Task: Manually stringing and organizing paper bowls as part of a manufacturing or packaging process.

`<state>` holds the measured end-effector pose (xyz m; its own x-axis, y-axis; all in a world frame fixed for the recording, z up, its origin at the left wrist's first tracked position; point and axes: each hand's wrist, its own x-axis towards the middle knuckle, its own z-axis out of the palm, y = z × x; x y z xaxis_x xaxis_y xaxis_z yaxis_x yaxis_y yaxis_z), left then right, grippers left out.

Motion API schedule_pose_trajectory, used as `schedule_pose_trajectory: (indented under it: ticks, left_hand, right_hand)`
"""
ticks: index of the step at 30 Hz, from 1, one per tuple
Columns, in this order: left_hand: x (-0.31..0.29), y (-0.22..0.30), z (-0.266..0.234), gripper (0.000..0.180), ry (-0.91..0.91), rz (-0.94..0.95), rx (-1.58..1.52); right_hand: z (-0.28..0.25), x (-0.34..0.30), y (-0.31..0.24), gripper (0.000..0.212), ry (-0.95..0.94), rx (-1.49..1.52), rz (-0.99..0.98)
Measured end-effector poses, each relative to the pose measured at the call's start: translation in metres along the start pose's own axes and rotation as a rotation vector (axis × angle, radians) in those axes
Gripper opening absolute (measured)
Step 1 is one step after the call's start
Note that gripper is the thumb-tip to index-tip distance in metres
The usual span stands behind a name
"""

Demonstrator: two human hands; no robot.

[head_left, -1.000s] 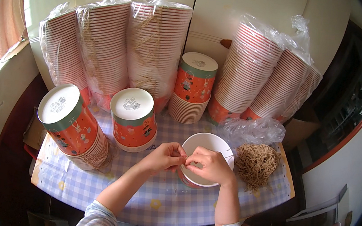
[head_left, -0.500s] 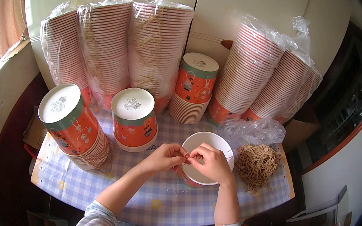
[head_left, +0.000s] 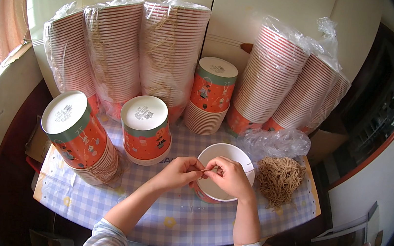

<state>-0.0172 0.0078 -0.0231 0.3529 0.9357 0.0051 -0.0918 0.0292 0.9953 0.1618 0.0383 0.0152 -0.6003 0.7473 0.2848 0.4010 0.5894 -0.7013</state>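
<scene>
An open paper bucket (head_left: 225, 151), white inside and orange outside, stands upright near the front of the table. Over its left part, my left hand (head_left: 182, 173) and my right hand (head_left: 227, 176) meet fingertip to fingertip. Both are closed in a pinch; whatever lies between the fingertips is too small to make out. A short pale piece sticks up at the bucket's right rim. Beside that rim lies a heap of tan cord (head_left: 279, 181). To the left, a short stack of orange and green paper buckets (head_left: 145, 136) stands upside down.
Another upturned bucket stack (head_left: 80, 133), with cord hanging at its side, stands at the left. A third stack (head_left: 211, 95) is at the back. Tall bagged stacks (head_left: 171, 56) line the wall, more bagged ones (head_left: 271, 78) stand right, and crumpled clear plastic (head_left: 275, 142) lies behind the cord.
My fingertips have shifted very slightly, the right hand's fingers curling a little. The bucket, the cord and the stacks stay where they were.
</scene>
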Motion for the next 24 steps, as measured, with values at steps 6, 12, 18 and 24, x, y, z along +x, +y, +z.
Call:
schedule_pose_trajectory:
  ticks: [6, 12, 18, 24]
  left_hand:
    - [-0.0002, 0.0006, 0.0003, 0.015, 0.003, -0.010, -0.028]
    - [0.0009, 0.0033, 0.0018, 0.014, 0.058, 0.017, -0.010]
    - [0.0019, -0.0012, -0.0004, 0.014, 0.088, 0.030, 0.049]
    - [0.0009, 0.0027, 0.0020, 0.016, 0.092, 0.058, 0.084]
  right_hand:
    - [0.0023, -0.0010, 0.0019, 0.012, 0.033, 0.054, 0.024]
    - [0.0037, -0.0011, 0.0059, 0.011, 0.052, 0.031, 0.000]
    - [0.0039, -0.0011, 0.0042, 0.010, 0.071, 0.010, -0.022]
    - [0.0043, -0.0014, 0.0030, 0.011, 0.068, 0.017, 0.007]
